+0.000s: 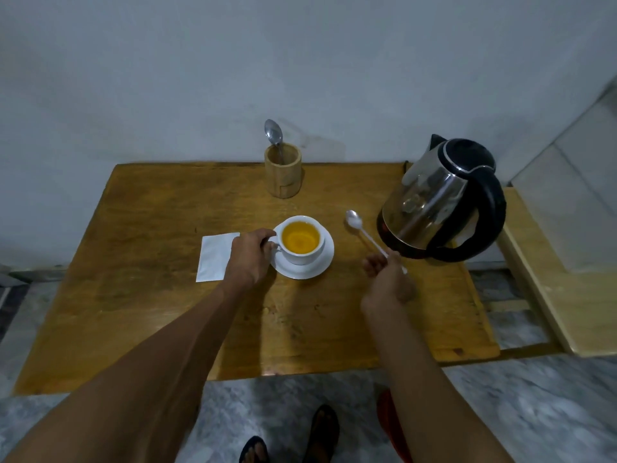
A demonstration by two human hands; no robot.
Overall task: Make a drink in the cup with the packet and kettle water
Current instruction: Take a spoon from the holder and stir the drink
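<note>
Two bare hands work over a wooden table (140, 295) that fills the middle of the head view. At frame centre a white cup (302, 240) stands on a white saucer (320, 265), filled with clear yellow-orange liquid. The left hand (248, 257) comes in from the lower left and has its fingers closed on the cup's handle, at the cup's left side. Just left of that hand, partly hidden under it, a white packet (213, 257) lies flat on the table.

Right of the saucer, the right hand (387, 279) pinches the lower end of a spoon (362, 233) between its fingertips. The spoon slants up and left, its bowl lying between the cup and the kettle; whether the bowl touches the table cannot be told. Something pale shows in the bowl, too blurred to identify.

At right of centre a steel kettle (440, 202) with a black lid and handle stands on its base. At upper centre, against the wall, a wooden holder (283, 175) stands on the table's far edge with a second spoon (274, 133) upright in it, bowl upward.

Along the bottom edge, sandalled feet (322, 432) show on a marbled floor.
</note>
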